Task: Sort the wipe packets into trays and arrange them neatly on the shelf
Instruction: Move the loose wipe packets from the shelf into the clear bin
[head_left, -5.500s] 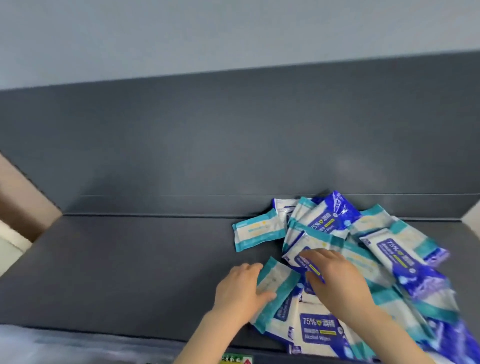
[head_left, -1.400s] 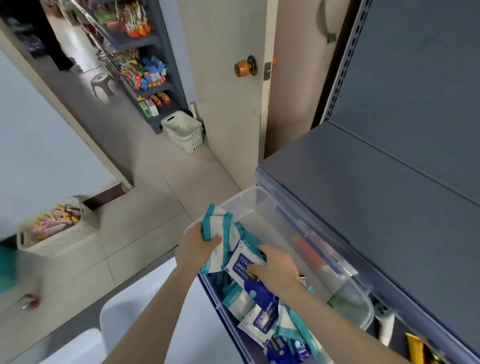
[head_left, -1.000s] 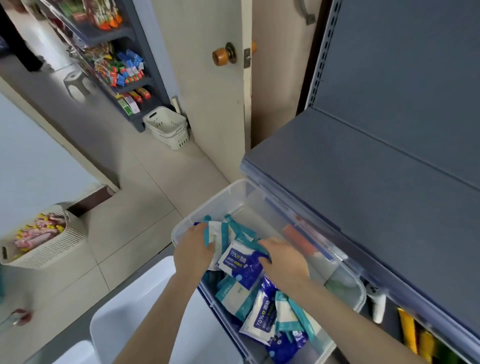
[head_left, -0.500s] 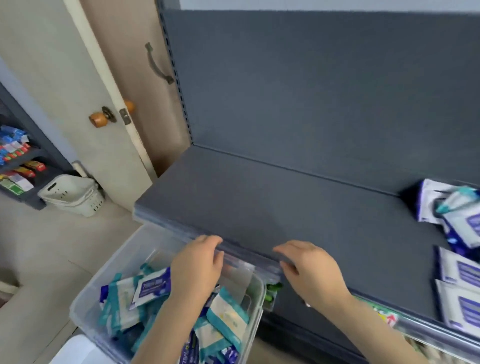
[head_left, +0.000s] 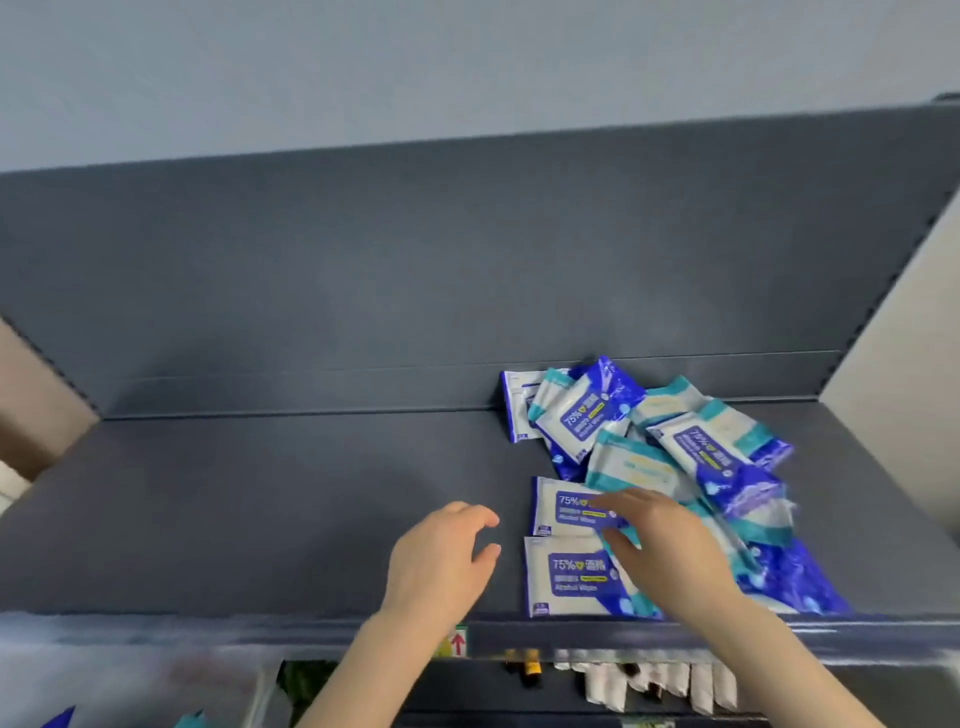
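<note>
A dark grey shelf (head_left: 249, 509) runs the width of the view, with a back panel (head_left: 415, 270) of the same grey behind it and a pale wall (head_left: 363, 67) above. The packets (head_left: 649, 467) lie in a loose heap on the right part of the shelf, blue-and-white ones mixed with teal-edged ones, some leaning on the back panel; two blue-and-white ones lie flat at the heap's near left edge, one (head_left: 563, 512) just behind the other (head_left: 563, 577), which reaches the shelf's front lip.

The right hand (head_left: 670, 551) is laid over these two and the heap's edge, its fingers (head_left: 610, 504) nearly straight and spread, touching the farther flat packet with nothing visibly pinched; the left hand (head_left: 441, 561) hovers just left of the packets, fingers loosely curled and holding nothing.

The packets look light, soft and glossy, so they will likely slide over each other and sag if lifted by a corner; taking one across its short sides, thumb under and fingers on top, seems safest, and the flat front ones are the easiest to take first.

Below the front lip, at lower left, is a blurred clear shape, probably a tray (head_left: 156, 670); small goods (head_left: 665, 680) hang on the level beneath.
</note>
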